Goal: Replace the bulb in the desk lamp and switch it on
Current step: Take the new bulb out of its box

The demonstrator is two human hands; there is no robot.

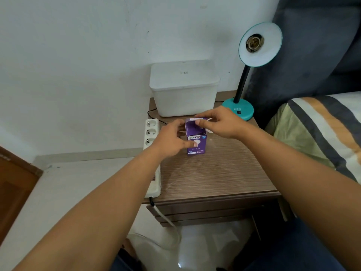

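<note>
A pale, scuffed wall backs a brown wood-grain bedside table (214,173) that stands beside a bed with a striped cover (320,130) and a dark grey padded headboard (316,55). Near the middle of the tabletop a small purple cardboard bulb box (196,139), printed with a brand name and a bulb picture, stands upright with its top flap lifted. The left hand (170,139) wraps the box's left side, thumb pressed on the front face and fingers curled behind it. The right hand (220,122) pinches the raised top flap between thumb and forefinger, the other fingers loosely bent above the opening; whether a bulb sits inside cannot be told. At the table's back right corner stands a teal desk lamp (239,109) with a black neck, its round shade (260,45) turned toward the camera and showing a bare metal socket. A white lidded plastic bin (183,89) sits against the wall behind the box, and a white power strip (151,145) lies along the table's left edge.
</note>
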